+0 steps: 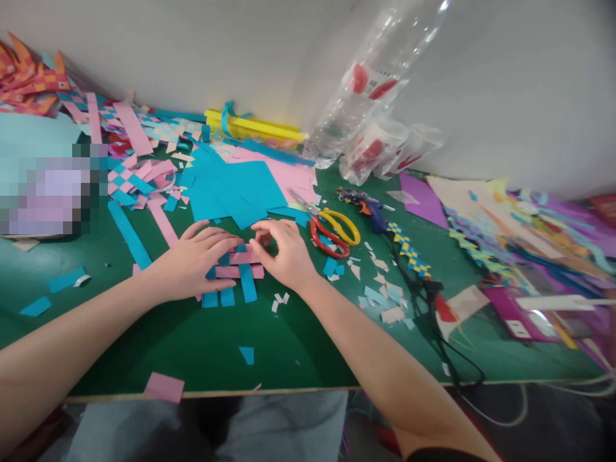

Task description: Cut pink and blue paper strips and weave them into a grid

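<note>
Blue and pink paper strips cross over and under each other in a small woven piece (247, 273) on the green table. My left hand (197, 263) lies over the left side of this weave, its fingers stretched out, hiding part of it. At the upper right corner, my right hand (283, 253) has thumb and forefinger pinched at the end of a pink strip (243, 258). Loose blue strip ends stick out below the weave. Scissors (332, 234) with red and yellow handles rest to the right of my right hand.
Blue paper sheets (240, 186) lie behind my hands. A glue gun (373, 212) with a black cord is at the right, near paper scraps (385, 298). Plastic-wrapped cups (370, 144) lean against the wall. A blurred-out device (48, 192) sits at the left.
</note>
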Tool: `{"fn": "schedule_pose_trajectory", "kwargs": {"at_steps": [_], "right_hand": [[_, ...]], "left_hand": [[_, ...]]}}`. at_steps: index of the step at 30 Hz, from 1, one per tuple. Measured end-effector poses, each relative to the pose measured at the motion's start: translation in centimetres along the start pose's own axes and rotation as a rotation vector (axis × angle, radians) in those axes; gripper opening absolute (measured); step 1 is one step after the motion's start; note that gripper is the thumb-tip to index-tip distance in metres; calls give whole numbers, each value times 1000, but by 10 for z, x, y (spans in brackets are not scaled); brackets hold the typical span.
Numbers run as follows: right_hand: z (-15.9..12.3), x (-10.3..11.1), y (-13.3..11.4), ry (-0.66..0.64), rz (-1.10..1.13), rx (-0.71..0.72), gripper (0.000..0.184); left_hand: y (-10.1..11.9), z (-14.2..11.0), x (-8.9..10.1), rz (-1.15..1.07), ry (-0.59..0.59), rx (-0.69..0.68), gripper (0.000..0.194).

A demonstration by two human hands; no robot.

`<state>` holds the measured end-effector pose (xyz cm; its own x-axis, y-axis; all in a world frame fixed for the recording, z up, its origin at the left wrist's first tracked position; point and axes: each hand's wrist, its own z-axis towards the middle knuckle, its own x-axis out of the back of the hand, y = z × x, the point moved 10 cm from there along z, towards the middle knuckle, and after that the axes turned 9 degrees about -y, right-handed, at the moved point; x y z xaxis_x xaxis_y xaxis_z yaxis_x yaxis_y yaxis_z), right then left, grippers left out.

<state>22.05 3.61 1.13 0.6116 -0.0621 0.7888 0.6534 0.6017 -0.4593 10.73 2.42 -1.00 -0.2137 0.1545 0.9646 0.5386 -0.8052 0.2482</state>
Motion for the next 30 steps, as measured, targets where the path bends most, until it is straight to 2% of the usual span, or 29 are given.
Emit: {"fn": "schedule_pose_trajectory", "kwargs": {"at_steps": [8, 12, 14, 16, 24, 27, 30], "right_hand": [[-1, 6, 2, 52, 3, -23, 14], [-1, 4, -10, 12, 19, 96, 12], [-1, -1, -17, -35, -1, 167, 11], [-1, -5, -19, -56, -26, 181, 13], [-1, 10, 10, 56, 88, -76, 20], [-2, 4, 19, -13, 248, -168, 30], [-2, -5, 19, -104, 367, -189, 43]], "left_hand": [[-1, -1, 2, -13, 11, 14, 53], [0, 0, 2, -13, 6, 8, 46], [-2, 1, 2, -17, 7, 18, 47], [-5, 0, 2, -27, 7, 41, 50], [-11, -2, 5, -154, -3, 63, 50], [-16, -2, 7, -258, 8, 105, 53], [-25, -3, 7, -402, 25, 172, 58]]}}
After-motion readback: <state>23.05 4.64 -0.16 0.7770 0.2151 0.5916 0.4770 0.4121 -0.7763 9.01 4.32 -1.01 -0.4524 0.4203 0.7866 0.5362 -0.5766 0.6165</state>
